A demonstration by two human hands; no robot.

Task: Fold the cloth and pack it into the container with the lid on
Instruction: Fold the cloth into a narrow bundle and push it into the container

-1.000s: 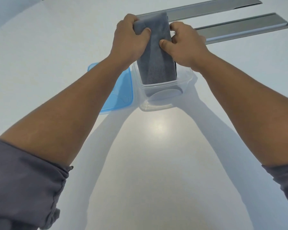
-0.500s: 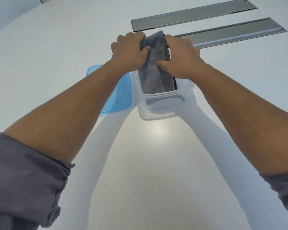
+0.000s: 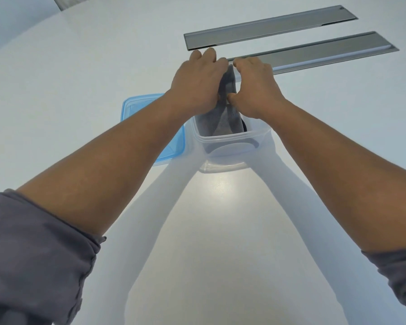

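Lower now than a moment ago, the folded grey cloth (image 3: 227, 113) has sunk most of the way into the clear container (image 3: 230, 146), and both hands have come down with it to the container's mouth. Its lower part lies inside the near end, seen through the transparent wall; its upper part is pinched between the two hands above the far end. The left hand (image 3: 197, 83) presses on the cloth from the left, fingers (image 3: 205, 55) curled over the top and closed on the fabric. The right hand (image 3: 256, 87) mirrors it from the right, thumb tucked against the cloth, fingers closed on it too. Both forearms reach over the container's sides, grey sleeves (image 3: 33, 254) pushed up. Just left of the container, touching or nearly so, the blue lid (image 3: 136, 106) lies flat on the white bench (image 3: 80, 66), partly under the left forearm. Beyond the container, two long grey metal strips (image 3: 267, 29) are set into the bench.
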